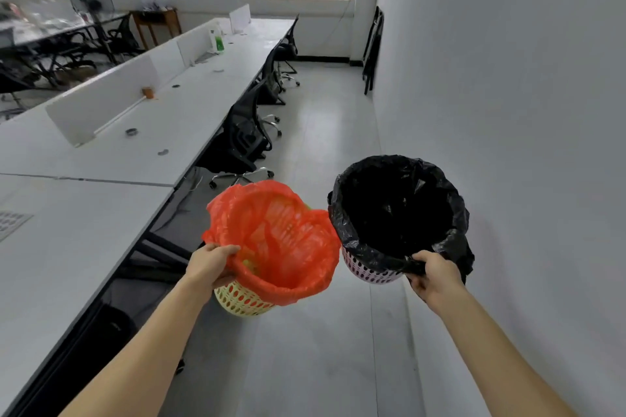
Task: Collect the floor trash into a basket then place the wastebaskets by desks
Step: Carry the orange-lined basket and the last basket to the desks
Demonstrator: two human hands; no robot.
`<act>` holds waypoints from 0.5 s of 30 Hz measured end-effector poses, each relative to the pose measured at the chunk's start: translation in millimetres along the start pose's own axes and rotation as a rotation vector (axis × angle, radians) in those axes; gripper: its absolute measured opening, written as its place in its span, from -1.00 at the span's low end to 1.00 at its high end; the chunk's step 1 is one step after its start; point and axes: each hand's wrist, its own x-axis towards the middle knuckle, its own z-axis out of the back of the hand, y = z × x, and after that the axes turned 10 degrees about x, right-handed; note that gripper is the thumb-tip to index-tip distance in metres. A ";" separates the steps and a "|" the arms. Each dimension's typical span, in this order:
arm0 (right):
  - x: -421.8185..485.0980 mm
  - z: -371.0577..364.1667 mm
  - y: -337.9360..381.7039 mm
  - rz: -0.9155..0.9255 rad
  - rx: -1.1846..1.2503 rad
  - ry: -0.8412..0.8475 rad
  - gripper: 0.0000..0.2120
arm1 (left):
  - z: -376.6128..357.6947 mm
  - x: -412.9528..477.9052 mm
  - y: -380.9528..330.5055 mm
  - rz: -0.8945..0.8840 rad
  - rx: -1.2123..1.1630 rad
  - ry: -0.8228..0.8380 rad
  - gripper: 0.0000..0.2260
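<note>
Left grip: your left grip (211,262) is curled over the near rim of the yellow basket (244,301), pinning the orange bag (281,240) against it.

Right grip: your right grip (437,276) is closed on the near rim of the pink basket (366,271), with a fistful of the black bag (396,210) bunched in it.

Where the baskets are: both hang off the floor (325,349) in the aisle along the chair side of the tabletop (101,152). The yellow one is just off that edge and the pink one is farther out from it. The two bags touch where the rims meet.

Which way they point: mouths are up and tipped a little toward you, bottoms down and away. So each long axis runs close to upright, hanging from the rim you hold.

What's inside: can't tell if either holds trash, the bags hide it.

The relation that matters: the yellow basket sits on the tabletop side, so your left grip is the nearer one. The drop spot lies to the left and down, by the tabletop edge near the first chair (244,139).

Step, my guess: carrying phase, neither basket parked yet.

Next move, my guess: lower the yellow one straight down so it lands on its base. Then carry the pink one farther along the tabletop.

Watch out: the bags are loose on the rims, so a sideways swing could pull one off.
</note>
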 end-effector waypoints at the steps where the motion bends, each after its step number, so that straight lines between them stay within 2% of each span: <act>1: 15.7 -16.2 10.8 0.003 -0.022 -0.002 -0.88 | -3.8 14.1 -13.3 0.005 -0.001 -0.010 -0.77; 6: 108.6 -107.4 66.5 0.009 -0.043 0.076 -0.88 | -26.5 112.3 -74.4 0.044 -0.013 -0.030 -0.78; 10: 186.4 -188.5 99.2 0.022 -0.052 0.086 -0.84 | -42.4 201.1 -120.0 0.054 -0.016 -0.042 -0.77; 15: 273.6 -284.7 139.0 -0.016 -0.062 0.084 -0.89 | -56.3 317.0 -197.4 0.062 0.002 -0.035 -0.79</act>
